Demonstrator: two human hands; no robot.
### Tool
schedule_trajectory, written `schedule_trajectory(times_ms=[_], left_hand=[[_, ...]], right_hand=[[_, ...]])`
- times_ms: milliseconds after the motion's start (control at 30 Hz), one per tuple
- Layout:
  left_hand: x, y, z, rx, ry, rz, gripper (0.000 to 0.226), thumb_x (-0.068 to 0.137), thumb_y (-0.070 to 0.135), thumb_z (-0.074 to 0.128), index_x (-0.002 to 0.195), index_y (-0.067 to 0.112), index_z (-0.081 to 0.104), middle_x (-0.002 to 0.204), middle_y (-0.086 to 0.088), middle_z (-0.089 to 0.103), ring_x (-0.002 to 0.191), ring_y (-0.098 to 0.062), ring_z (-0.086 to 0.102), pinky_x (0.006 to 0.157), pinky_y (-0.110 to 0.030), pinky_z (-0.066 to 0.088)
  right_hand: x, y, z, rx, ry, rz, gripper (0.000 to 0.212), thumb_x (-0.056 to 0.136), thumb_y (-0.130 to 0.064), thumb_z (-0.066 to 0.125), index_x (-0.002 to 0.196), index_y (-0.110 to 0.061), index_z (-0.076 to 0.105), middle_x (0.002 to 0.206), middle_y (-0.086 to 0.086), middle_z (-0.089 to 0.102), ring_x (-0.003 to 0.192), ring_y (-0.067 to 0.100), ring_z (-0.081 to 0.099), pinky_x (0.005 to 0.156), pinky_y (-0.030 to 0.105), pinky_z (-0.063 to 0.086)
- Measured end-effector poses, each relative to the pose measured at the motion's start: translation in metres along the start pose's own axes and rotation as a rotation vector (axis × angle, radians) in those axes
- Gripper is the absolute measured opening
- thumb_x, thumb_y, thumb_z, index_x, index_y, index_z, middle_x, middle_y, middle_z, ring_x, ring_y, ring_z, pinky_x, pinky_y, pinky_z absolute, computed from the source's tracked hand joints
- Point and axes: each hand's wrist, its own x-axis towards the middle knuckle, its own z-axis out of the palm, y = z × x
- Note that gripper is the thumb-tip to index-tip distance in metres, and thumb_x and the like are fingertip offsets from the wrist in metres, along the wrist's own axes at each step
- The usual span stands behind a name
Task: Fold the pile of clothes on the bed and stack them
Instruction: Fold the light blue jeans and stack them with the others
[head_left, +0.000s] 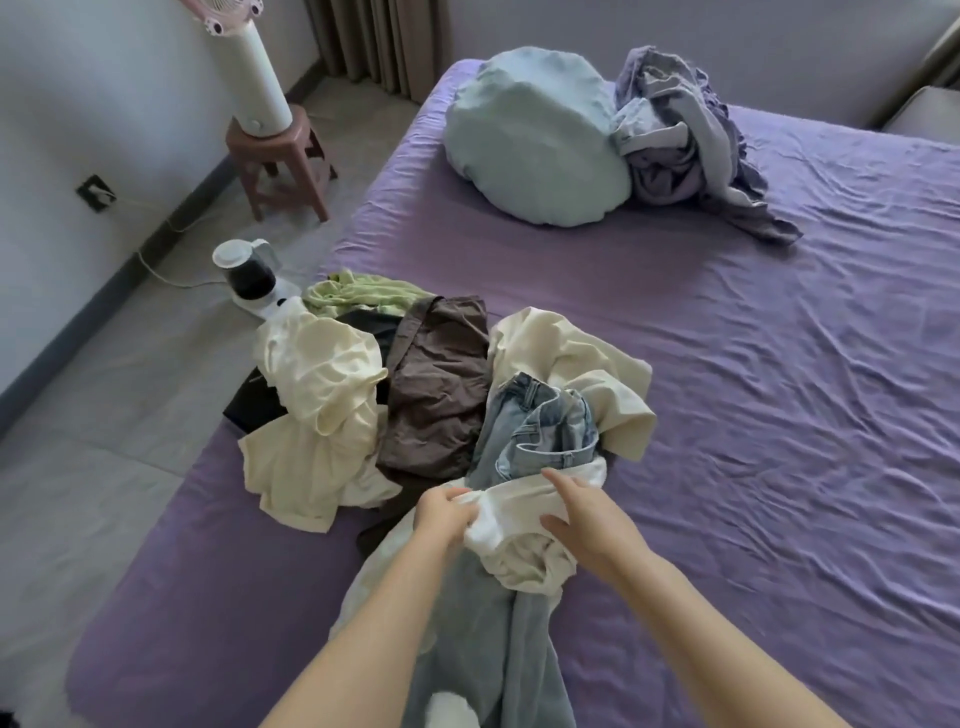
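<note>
On the floor at the far left stand one fan (257, 67) on one brown stool (283, 156), and one kettle (248, 275) nearer the bed (779, 415). The pile of clothes lies on the bed's left side: one green top (358, 296) at the back, two cream shirts, one (311, 405) on the left edge and the other (582, 364) right of centre, something black (254, 400) under the left one, one brown garment (436, 384) between them, and one pair of jeans (540, 431) trailing down toward the person.

A white garment (519, 525) lies bunched on the jeans, directly between the two hands. The left hand (441, 514) grips its left end with curled fingers. The right hand (587, 514) lies on its right end, fingers stretched over the top and thumb tucked below; it seems to pinch the cloth, though the fold hides the contact.

Far back on the bed sit one pale blue pillow (535, 135) and, touching its right side, one crumpled purple-grey heap (691, 150).
</note>
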Motion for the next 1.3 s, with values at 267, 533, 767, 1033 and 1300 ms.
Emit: schedule_trajectory(times_ms=[267, 533, 767, 1033, 1300], left_hand=[[-0.009, 0.047, 0.041, -0.216, -0.370, 0.068, 0.022, 0.097, 0.026, 0.055, 0.084, 0.016, 0.069, 0.073, -0.002, 0.069, 0.061, -0.013, 0.066, 0.058, -0.022, 0.053], [0.032, 0.058, 0.072, 0.452, -0.047, 0.244, 0.050, 0.087, 0.021, 0.065, 0.133, 0.008, 0.051, 0.128, -0.012, 0.059, 0.116, -0.025, 0.056, 0.091, -0.029, 0.041], [0.022, 0.055, 0.088, 0.379, -0.002, 0.219, 0.046, 0.083, 0.013, 0.071, 0.126, 0.003, 0.058, 0.121, -0.012, 0.064, 0.112, -0.025, 0.059, 0.090, -0.026, 0.042], [-0.071, 0.017, 0.089, -0.178, -0.321, 0.204, 0.019, 0.091, -0.001, 0.058, 0.105, 0.010, 0.064, 0.100, -0.010, 0.071, 0.091, -0.019, 0.069, 0.078, -0.033, 0.058], [-0.105, 0.053, 0.041, 0.204, -0.092, 0.577, 0.024, 0.090, 0.008, 0.061, 0.112, 0.013, 0.066, 0.092, 0.004, 0.064, 0.083, -0.007, 0.059, 0.070, -0.005, 0.042]], right_hand=[[0.002, 0.010, 0.012, 0.414, 0.333, 0.089, 0.011, 0.087, -0.027, 0.065, 0.098, -0.027, 0.062, 0.080, -0.014, 0.062, 0.084, 0.015, 0.062, 0.065, 0.026, 0.041], [-0.012, 0.071, -0.012, 0.387, 0.437, 0.398, 0.006, 0.088, -0.024, 0.059, 0.093, -0.021, 0.062, 0.083, -0.003, 0.067, 0.082, 0.022, 0.061, 0.068, 0.036, 0.047], [-0.010, 0.084, -0.011, 0.506, 0.388, 0.262, 0.034, 0.089, -0.013, 0.060, 0.122, -0.020, 0.059, 0.099, -0.016, 0.059, 0.098, 0.013, 0.062, 0.077, 0.020, 0.042], [-0.012, 0.047, -0.016, 0.803, 0.153, 0.236, 0.024, 0.080, -0.033, 0.074, 0.083, -0.015, 0.060, 0.078, -0.003, 0.064, 0.078, 0.020, 0.064, 0.073, 0.037, 0.055], [-0.093, 0.049, -0.082, 0.412, 0.584, -0.100, 0.047, 0.076, 0.009, 0.069, 0.064, -0.021, 0.034, 0.058, -0.009, 0.035, 0.055, 0.003, 0.038, 0.052, 0.015, 0.031]])
